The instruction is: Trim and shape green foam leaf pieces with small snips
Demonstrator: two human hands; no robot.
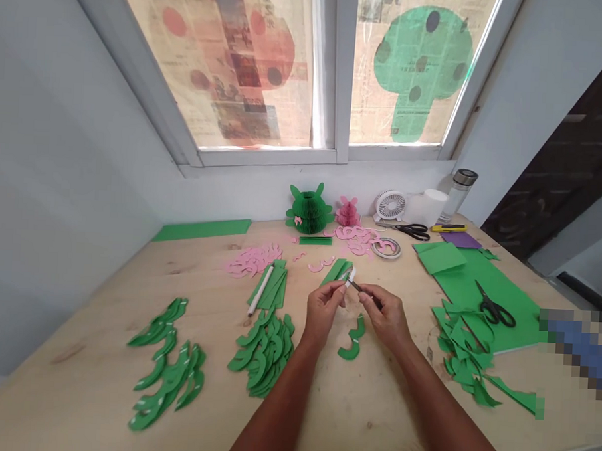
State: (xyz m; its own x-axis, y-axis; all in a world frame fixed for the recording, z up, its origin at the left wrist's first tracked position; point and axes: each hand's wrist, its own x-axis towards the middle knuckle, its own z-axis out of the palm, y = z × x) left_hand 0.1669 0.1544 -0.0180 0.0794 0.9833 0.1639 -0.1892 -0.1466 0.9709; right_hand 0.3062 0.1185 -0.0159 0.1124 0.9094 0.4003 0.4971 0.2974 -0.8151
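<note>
My left hand (324, 309) pinches a small white piece (351, 275) at the middle of the table. My right hand (385, 312) is closed round a dark, thin tool (362, 290) whose tip meets the white piece; its exact kind is too small to tell. Just beyond my fingers lie folded green paper strips (335, 269). A wavy green paper cutout (353, 339) rests on the table between my forearms. To the left of my left hand is a pile of curved green cutouts (265, 353).
On the wooden table (342, 420) are more green cutouts (169, 373) at left, pink cutouts (254, 259), a white pen (261, 290), a tape roll (386, 248), green scraps (465, 352) and black scissors (497, 312) at right. Paper models (309, 211) stand at the back.
</note>
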